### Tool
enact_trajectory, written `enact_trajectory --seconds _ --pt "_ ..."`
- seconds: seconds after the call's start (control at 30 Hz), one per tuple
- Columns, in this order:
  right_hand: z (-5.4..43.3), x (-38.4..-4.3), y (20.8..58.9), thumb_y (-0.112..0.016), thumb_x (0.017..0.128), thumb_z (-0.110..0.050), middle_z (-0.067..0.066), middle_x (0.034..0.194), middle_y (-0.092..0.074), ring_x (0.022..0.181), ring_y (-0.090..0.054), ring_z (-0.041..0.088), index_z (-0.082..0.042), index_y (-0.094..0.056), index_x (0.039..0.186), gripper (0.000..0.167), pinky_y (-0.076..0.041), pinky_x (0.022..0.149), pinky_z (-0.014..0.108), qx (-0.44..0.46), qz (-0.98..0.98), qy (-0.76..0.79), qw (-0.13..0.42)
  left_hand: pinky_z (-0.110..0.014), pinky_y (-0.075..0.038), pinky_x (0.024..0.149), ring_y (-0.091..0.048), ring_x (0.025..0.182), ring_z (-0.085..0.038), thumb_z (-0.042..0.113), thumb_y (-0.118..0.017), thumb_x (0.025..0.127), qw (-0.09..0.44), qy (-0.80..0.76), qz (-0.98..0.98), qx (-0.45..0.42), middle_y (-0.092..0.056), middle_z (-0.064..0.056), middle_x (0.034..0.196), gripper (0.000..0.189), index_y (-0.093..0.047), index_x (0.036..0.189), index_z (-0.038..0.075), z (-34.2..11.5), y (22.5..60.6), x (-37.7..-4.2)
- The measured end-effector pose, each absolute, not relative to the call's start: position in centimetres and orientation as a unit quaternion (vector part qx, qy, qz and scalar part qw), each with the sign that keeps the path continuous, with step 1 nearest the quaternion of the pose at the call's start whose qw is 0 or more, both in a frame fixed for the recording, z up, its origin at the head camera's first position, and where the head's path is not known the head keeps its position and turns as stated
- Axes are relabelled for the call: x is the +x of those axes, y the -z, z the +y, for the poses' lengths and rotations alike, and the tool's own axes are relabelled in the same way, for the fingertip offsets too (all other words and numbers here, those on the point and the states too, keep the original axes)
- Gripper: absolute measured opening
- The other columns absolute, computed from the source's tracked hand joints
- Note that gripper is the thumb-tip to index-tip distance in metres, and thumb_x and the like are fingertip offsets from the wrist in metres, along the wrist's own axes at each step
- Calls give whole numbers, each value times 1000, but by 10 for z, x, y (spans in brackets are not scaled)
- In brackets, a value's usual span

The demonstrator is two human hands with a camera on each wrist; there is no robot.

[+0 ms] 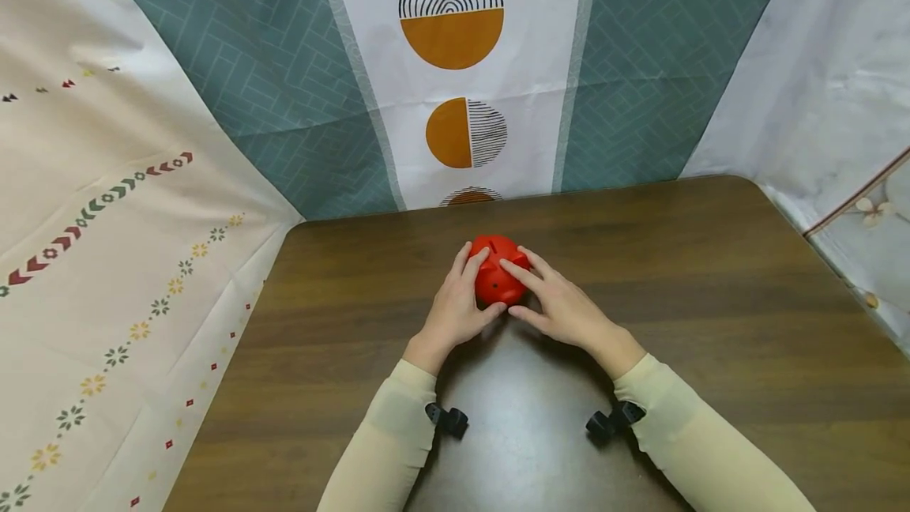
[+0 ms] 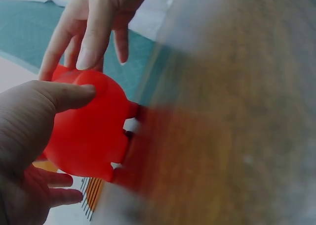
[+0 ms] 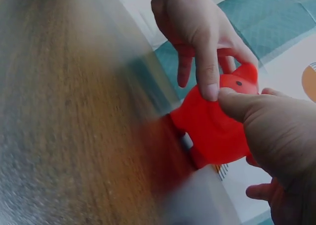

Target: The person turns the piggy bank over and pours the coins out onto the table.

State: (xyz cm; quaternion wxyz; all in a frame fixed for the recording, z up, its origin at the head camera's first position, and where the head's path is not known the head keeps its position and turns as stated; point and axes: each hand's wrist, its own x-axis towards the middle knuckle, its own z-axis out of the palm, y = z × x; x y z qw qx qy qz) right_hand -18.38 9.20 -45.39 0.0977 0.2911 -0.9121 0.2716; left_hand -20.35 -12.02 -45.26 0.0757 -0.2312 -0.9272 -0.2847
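Note:
A red piggy bank (image 1: 490, 292) stands on the wooden table, a slot showing in its top. From the left side my left hand (image 1: 456, 308) holds it, fingers bent round its far side and thumb at the near side. My right hand (image 1: 566, 312) grips it from the opposite side, a finger over its top near an ear. In the left wrist view the bank's short feet (image 2: 120, 171) touch or nearly touch the tabletop. A dark eye dot and pointed ear show on the bank (image 3: 217, 126) in the right wrist view; both thumbs lie on it.
The brown wooden table (image 1: 341, 322) spreads out on all sides. A green and white patterned cloth (image 1: 284, 101) hangs behind its far edge, with pale cloths at left and right. Black camera mounts (image 1: 455, 422) are strapped to both wrists.

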Motion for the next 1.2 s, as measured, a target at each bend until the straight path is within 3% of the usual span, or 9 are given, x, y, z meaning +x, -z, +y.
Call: enact_trajectory --seconds 0.27,0.63,1.03,1.2 --pt "96 -189 452 -79 80 -25 14 150 -33 120 -53 35 -28 -36 149 81 -52 89 49 317 -909 -235 136 -50 -45 97 -44 128 -36 31 -82 74 88 287 -923 -240 -18 -15 156 91 -29 146 16 -119 458 -204" --pt "101 -186 452 -79 80 -25 12 149 -35 112 -56 34 -27 -39 147 78 -52 86 49 316 -905 -241 152 -51 -48 94 -49 121 -35 33 -83 72 89 272 -923 -255 -24 -12 153 91 -30 145 18 -112 452 -200" --pt "111 -184 448 -76 82 -31 11 147 -38 121 -49 33 -28 -40 147 74 -49 92 51 332 -896 -261 136 -51 -49 91 -53 120 -33 42 -80 74 88 258 -925 -265 -29 -11 153 89 -32 146 20 -114 446 -196" --pt "114 -186 444 -75 83 -32 9 147 -38 124 -47 32 -29 -40 147 73 -48 93 52 335 -892 -274 127 -47 -47 96 -48 127 -28 42 -77 78 101 269 -911 -297 -27 -7 156 92 -25 150 18 -115 446 -197"
